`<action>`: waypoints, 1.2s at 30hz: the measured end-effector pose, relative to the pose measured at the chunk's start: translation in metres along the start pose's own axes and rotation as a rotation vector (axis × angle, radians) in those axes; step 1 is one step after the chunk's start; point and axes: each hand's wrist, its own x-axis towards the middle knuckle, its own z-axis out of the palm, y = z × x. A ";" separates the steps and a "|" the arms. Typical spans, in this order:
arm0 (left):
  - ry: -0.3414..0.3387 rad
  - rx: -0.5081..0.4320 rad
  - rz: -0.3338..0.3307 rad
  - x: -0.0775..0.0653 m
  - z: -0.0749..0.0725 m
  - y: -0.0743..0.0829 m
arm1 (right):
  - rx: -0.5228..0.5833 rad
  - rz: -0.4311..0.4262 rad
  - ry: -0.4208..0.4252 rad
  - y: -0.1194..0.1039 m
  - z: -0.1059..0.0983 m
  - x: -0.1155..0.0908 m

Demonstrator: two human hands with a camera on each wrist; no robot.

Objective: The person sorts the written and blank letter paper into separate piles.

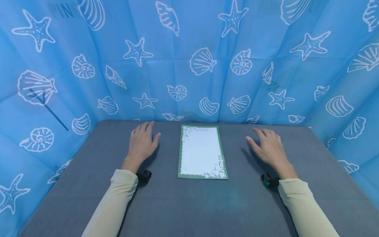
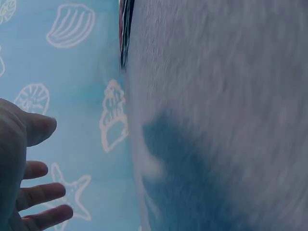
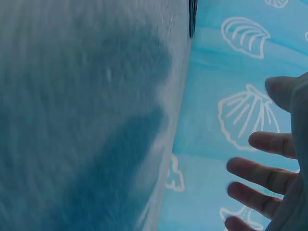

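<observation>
A notepad [image 1: 201, 151] with a white page, green border and printed flowers lies flat on the grey table, between the two hands. To its left, my left hand [image 1: 142, 140] is held over the table with loosely spread fingers, holding nothing. My right hand [image 1: 268, 147] is on the other side of the pad, fingers relaxed and thumb apart, also holding nothing. Both hands cast shadows on the cloth. The pad's thin edge [image 2: 126, 29] shows at the top of the left wrist view, and a sliver of the pad [image 3: 193, 19] appears in the right wrist view.
A grey cloth covers the table [image 1: 189, 207]. Behind it and along both sides hangs a blue curtain [image 1: 183, 42] printed with white shells and starfish. Each wrist wears a black strap with a small camera [image 1: 144, 176].
</observation>
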 end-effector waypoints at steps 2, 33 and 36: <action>0.013 -0.058 -0.001 -0.001 0.002 0.004 | 0.050 0.007 0.001 -0.004 0.003 -0.001; -0.385 -0.852 -0.246 -0.017 0.035 0.052 | 0.584 0.222 -0.267 -0.064 0.039 -0.012; -0.368 -0.813 -0.242 -0.017 0.036 0.054 | 0.581 0.229 -0.269 -0.067 0.040 -0.013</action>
